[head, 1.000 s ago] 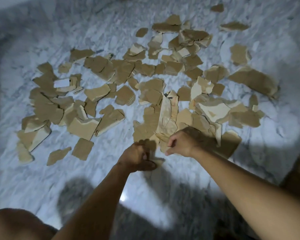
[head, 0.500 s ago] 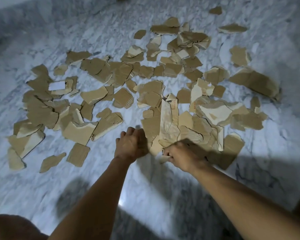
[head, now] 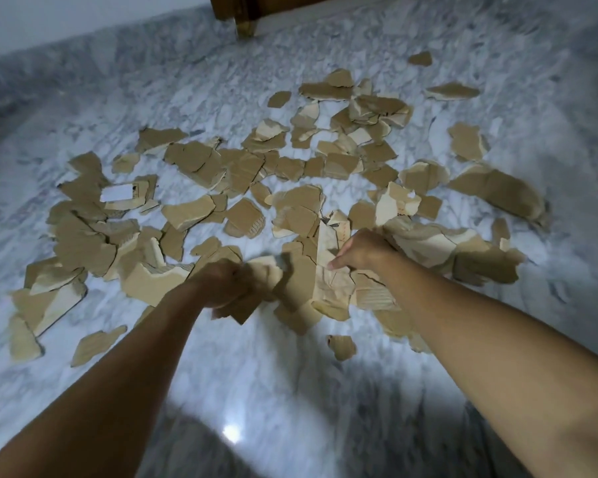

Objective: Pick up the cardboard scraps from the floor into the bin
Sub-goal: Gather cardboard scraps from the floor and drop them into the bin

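**Q:** Head view: hand status?
**A:** Left hand [head: 226, 288] is clenched round cardboard scraps [head: 245, 310]; blurred. Right hand [head: 363, 251]: fingers curled on the heap, grip can't be confirmed.
**Q:** Other scraps?
**A:** Spread over the floor [head: 256, 391], ahead of both hands. Long strip [head: 328, 281] is pointed fwd, nearer the right hand. Bin not seen.

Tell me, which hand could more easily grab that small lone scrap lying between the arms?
Probably the right hand: the lone scrap lies nearer it, while the left hand is busy gripping a bunch of scraps.
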